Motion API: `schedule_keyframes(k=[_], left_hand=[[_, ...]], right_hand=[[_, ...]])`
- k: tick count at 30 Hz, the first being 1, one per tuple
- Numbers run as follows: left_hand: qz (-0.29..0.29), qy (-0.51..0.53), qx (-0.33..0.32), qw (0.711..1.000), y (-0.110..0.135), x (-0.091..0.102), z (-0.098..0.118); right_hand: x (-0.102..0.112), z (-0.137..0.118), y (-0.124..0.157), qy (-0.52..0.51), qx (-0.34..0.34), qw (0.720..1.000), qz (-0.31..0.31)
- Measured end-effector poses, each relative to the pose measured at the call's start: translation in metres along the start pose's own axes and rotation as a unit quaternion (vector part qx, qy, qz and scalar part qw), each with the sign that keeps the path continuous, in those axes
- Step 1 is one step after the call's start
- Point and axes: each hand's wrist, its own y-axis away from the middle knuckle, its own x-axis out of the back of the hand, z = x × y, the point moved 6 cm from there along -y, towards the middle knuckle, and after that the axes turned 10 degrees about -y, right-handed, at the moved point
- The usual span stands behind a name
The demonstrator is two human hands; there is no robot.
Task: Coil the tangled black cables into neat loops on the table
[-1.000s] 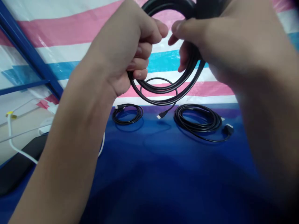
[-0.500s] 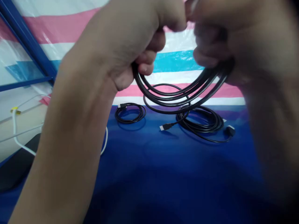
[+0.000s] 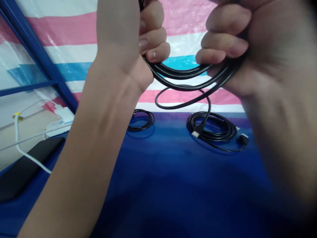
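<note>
Several loops of a black cable (image 3: pixel 183 86) hang in the air between my two hands, above the blue table. My left hand (image 3: pixel 151 36) is closed around the left side of the coil, its fingers curled in. The right side of the loops is wrapped in the fingers of my right hand (image 3: pixel 228 36). The upper part of the coil lies beyond the top of the view. A free end of the cable dangles below, carrying a black plug (image 3: pixel 198 129) with a pale tip that looks like HDMI.
Behind the plug, a larger coiled black cable (image 3: pixel 234 130) lies on the blue table (image 3: pixel 178 178). A smaller cable coil (image 3: pixel 148 125) is partly behind my left forearm. At left are a black phone-like slab (image 3: pixel 32 168), a white power strip (image 3: pixel 58 127) and a blue metal frame (image 3: pixel 41 56).
My hands have turned, and the loops between them have risen slightly. The dangling plug has swung right, in front of the larger coil. My left forearm has shifted right, uncovering the power strip.
</note>
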Motion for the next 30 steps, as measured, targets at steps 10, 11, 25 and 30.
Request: schedule_keyframes(k=[10, 11, 25, 30], left_hand=[[-0.189, -0.045, 0.094, 0.976, -0.002, 0.000, -0.026], [-0.206, -0.020, 0.125, 0.970, -0.001, 0.001, -0.029], [-0.140, 0.054, 0.082, 0.985, 0.005, -0.004, -0.012], [-0.156, 0.005, 0.030, 0.987, 0.002, 0.010, -0.011]], right_hand=[[0.015, 0.014, -0.005, 0.146, -0.025, 0.974, -0.172], [0.014, 0.016, -0.004, 0.152, -0.020, 0.970, -0.189], [0.010, 0.001, -0.003, 0.207, 0.087, 0.974, -0.019], [0.017, 0.002, -0.001, 0.276, 0.082, 0.958, -0.011]])
